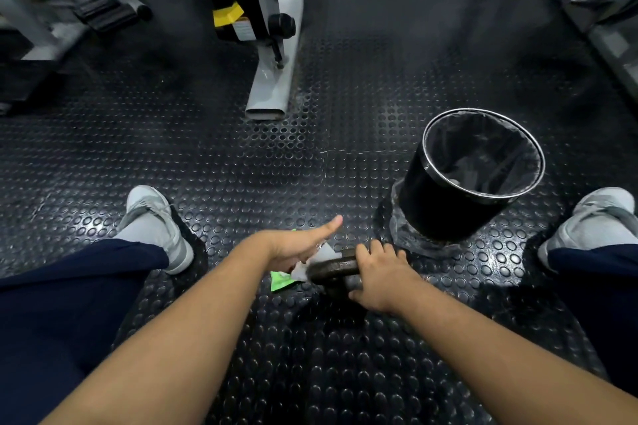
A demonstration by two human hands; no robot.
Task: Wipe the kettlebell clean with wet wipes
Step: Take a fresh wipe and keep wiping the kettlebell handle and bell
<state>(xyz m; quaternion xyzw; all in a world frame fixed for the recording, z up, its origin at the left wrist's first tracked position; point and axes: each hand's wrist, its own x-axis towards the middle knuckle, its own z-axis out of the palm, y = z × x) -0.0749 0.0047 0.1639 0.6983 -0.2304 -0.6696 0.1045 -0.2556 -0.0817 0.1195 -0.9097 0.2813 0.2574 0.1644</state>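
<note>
Head-cam view down at a person sitting on studded black rubber gym flooring (241, 166), legs spread, grey trainers at far L and far R.

L hand (293, 247): thumb stuck out straight, pointing away from the body. Other fingers are hidden under the palm, so can't tell if they clutch or only press. A white wet wipe (301, 272) is bunched right beneath them, touching the iron. A green wipes packet (281, 281) lies on the floor just under and behind that hand.

Kettlebell (331, 267): sits on the floor between the two hands, close in front of the person. Only its dark, dull handle shows; the body is lost in shadow below.

R hand (379, 274): fingers wrapped over the handle's R end, thumb underneath, a firm grasp.

Beyond the R fingertips, near but apart, stands a black lined waste bin (448, 210).

Handling, as a judgement: cast iron, so heavy, rigid, not fragile, prob. slick once wet. The handle is the sensible hold; steady w/ R hand, rub w/ L. The wipe is limp, light, tears easily on rough metal.
</note>
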